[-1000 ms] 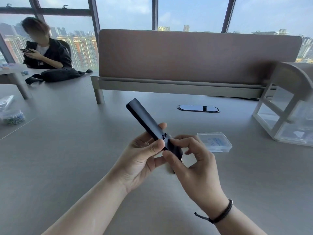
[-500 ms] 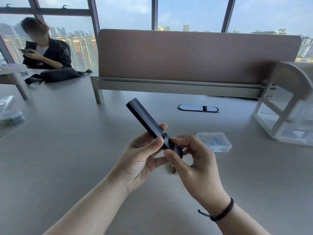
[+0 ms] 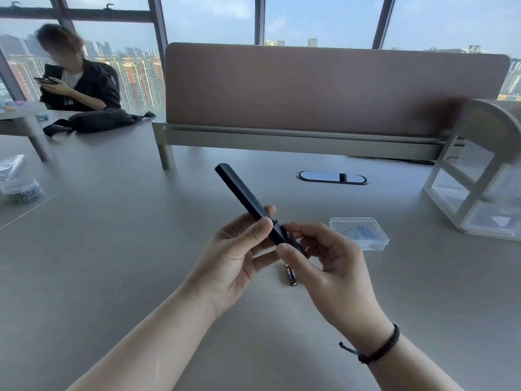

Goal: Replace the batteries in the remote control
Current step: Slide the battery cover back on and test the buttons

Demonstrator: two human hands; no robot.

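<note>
Remote control [image 3: 248, 203]: held above desk [image 3: 112, 263], tip toward 11 o'clock. Left hand [image 3: 234, 258] grip closed mid-body, steadying; right hand [image 3: 332, 266] grip pinched on near end, probably working the cover. Battery [image 3: 291, 276]: on desk beneath.

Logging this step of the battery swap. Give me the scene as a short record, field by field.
setting: grey desk with a divider panel at its far edge
remote control: black, slim, held above the desk, far end tilted up and to the left
left hand: grips the remote near its middle
right hand: fingers pinch the remote's near end
battery: one, lying on the desk beneath the hands
clear plastic box: lid shut, on the desk to the right of the hands
battery cover: cannot tell if open
</note>
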